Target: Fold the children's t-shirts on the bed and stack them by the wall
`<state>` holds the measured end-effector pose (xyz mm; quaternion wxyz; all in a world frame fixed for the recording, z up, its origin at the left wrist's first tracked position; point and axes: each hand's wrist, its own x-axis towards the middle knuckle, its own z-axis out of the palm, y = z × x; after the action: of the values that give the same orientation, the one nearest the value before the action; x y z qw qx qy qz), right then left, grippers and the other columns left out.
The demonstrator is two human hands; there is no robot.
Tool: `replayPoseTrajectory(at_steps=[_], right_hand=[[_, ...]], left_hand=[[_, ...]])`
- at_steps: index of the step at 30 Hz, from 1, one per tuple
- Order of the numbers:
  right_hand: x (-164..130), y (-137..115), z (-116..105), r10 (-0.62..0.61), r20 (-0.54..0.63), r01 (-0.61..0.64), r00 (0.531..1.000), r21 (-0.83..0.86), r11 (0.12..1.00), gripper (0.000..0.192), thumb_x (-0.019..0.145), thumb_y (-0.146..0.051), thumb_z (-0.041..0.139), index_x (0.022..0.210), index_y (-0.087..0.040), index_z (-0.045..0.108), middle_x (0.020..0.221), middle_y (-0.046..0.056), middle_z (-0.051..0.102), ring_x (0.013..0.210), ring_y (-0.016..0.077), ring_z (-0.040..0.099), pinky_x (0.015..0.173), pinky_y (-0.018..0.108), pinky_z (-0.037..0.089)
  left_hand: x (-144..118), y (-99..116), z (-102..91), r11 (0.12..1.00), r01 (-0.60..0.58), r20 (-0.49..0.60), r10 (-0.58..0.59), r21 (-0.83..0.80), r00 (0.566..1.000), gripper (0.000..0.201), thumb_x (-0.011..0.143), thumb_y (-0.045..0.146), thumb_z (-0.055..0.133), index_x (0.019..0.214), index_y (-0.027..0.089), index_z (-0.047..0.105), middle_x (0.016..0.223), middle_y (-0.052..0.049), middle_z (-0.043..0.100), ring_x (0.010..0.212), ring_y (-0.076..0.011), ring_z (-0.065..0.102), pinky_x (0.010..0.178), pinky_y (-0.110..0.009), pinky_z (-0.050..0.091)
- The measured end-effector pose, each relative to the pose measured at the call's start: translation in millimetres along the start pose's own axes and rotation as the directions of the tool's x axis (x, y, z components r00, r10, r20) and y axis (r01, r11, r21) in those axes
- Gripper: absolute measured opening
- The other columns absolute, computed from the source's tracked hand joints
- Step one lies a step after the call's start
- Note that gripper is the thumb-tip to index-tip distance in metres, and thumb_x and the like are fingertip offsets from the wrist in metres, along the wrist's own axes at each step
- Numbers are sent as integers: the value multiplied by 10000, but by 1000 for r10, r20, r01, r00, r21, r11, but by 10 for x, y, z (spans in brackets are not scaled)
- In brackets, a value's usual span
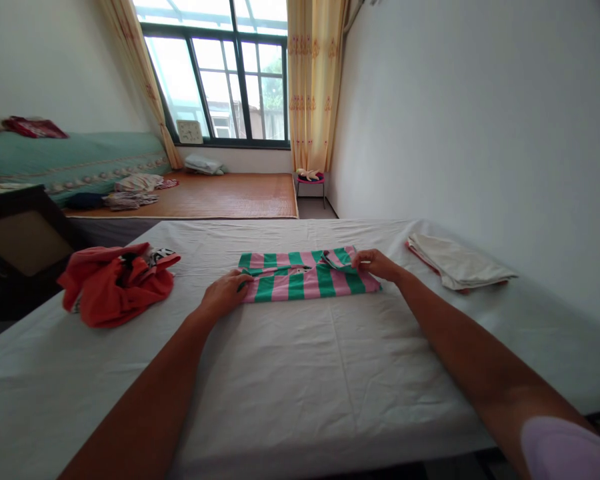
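A pink-and-green striped shirt [296, 287] lies folded into a flat rectangle on the white-sheeted surface [280, 373]. Its collar opening and what looks like a button placket face up. My left hand [225, 293] is at the shirt's left end, fingers curled over the edge. At the opposite end, my right hand [377, 262] pinches the cloth beside the collar, thumb and fingers closed together. Both forearms reach in from the near side. The undersides of the folds are hidden.
A crumpled red garment [123, 287] lies to the left. Folded white cloth [457, 260] rests on the right near the wall. Beyond stands a bed with a brown mat [230, 193] and some clothes [133, 200]. A dark cabinet [23, 247] is at far left.
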<state>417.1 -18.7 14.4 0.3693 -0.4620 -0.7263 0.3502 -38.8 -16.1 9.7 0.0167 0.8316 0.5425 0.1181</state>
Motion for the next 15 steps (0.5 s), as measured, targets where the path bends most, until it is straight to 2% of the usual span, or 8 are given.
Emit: replayPoseTrajectory(at_steps=[2, 3, 5, 7, 8, 10, 13, 15], right_hand=[[-112, 72, -60, 26, 38, -24, 999, -62, 998, 81, 636, -211, 563, 592, -172, 619, 668, 25, 661, 712, 179, 609, 742, 326, 495], [-143, 101, -89, 38, -1, -38, 999, -88, 995, 99, 630, -198, 534, 552, -178, 591, 644, 23, 653, 702, 179, 608, 742, 326, 494], [-153, 112, -124, 37, -163, -63, 986, -158, 985, 122, 630, -181, 485, 542, -187, 570, 627, 19, 645, 686, 175, 604, 740, 320, 488], [-108, 42, -91, -16, -304, -63, 953, -249, 966, 147, 658, -178, 466, 623, -186, 608, 685, 25, 666, 711, 173, 609, 741, 304, 481], [-73, -20, -39, -45, -325, -57, 945, -296, 953, 163, 690, -188, 470, 691, -183, 633, 740, 32, 683, 731, 171, 615, 742, 294, 478], [7, -172, 139, -59, -272, -53, 960, -388, 920, 181, 775, -260, 499, 825, -185, 656, 851, 46, 701, 760, 168, 624, 738, 280, 472], [121, -365, 516, 60, -178, -150, 982, -553, 820, 324, 830, -486, 551, 919, -193, 656, 918, 73, 697, 798, 192, 633, 728, 284, 463], [186, -421, 742, 120, -197, -220, 973, -642, 735, 422, 801, -562, 583, 966, -181, 655, 972, 101, 686, 866, 226, 632, 738, 295, 463]], left_hand=[[6, -1, 2, 1000, -2, -1, 2, -1, 1000, 359, 892, 375, 422, 1173, 326, 639, 1248, -24, 588, 1074, -226, 595, 840, -306, 463], [8, -1, 1, 1000, -2, 0, 2, -2, 1000, 360, 890, 376, 424, 1175, 326, 639, 1252, -24, 586, 1073, -226, 595, 839, -306, 464], [12, 0, 0, 1000, 3, 3, -3, -3, 1000, 358, 886, 377, 434, 1175, 329, 639, 1261, -22, 583, 1072, -224, 596, 835, -302, 467], [14, 1, -2, 1000, 9, 5, -9, 0, 1000, 357, 884, 376, 438, 1175, 331, 640, 1259, -18, 585, 1072, -219, 595, 829, -294, 467], [15, 1, -2, 1000, 10, 6, -10, 2, 1000, 357, 886, 377, 436, 1176, 332, 639, 1258, -18, 586, 1071, -217, 595, 825, -291, 467], [18, 0, -3, 1000, 11, 12, -11, 7, 1000, 360, 890, 377, 428, 1179, 333, 638, 1253, -18, 587, 1068, -216, 595, 814, -288, 467], [18, 0, -1, 1000, 10, 18, -11, 13, 1000, 366, 893, 382, 422, 1188, 333, 632, 1259, -18, 583, 1067, -216, 596, 809, -287, 470], [12, 3, 0, 1000, 10, 11, -10, 18, 1000, 367, 893, 380, 421, 1189, 328, 632, 1260, -18, 582, 1073, -216, 594, 825, -292, 470]])
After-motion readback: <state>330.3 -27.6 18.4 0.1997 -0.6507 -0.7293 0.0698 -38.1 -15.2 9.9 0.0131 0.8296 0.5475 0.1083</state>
